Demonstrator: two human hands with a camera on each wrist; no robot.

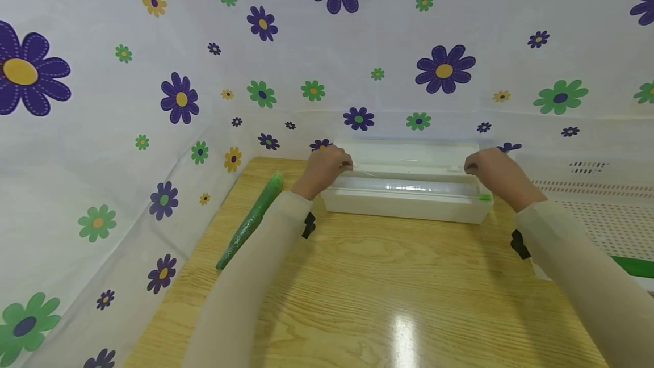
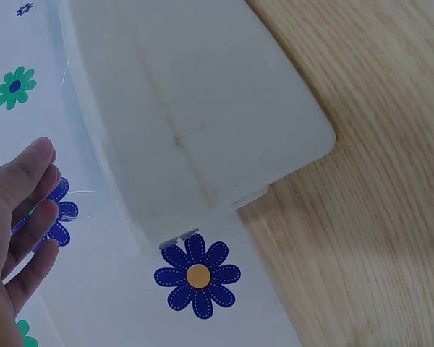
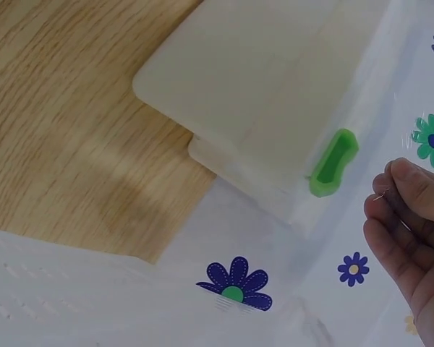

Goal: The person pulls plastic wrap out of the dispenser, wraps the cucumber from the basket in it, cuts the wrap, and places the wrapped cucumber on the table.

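A long white cling film dispenser (image 1: 409,200) lies across the far side of the wooden table (image 1: 383,288) with its lid up. A green slider (image 1: 485,197) sits at its right end. My left hand (image 1: 327,166) is at the box's left end and my right hand (image 1: 490,169) at its right end. A clear sheet of cling film (image 1: 409,175) stretches between them, each hand pinching an edge. In the left wrist view the fingers (image 2: 29,210) lie beside the dispenser (image 2: 202,108). In the right wrist view curled fingers (image 3: 405,217) sit just past the green slider (image 3: 333,163).
A long green cucumber (image 1: 250,220) lies on the table's left side, pointing toward the back. A flower-print cloth (image 1: 179,101) covers the walls behind and to the left. A white perforated crate (image 1: 587,197) with a green strip (image 1: 633,266) stands off the table's right edge.
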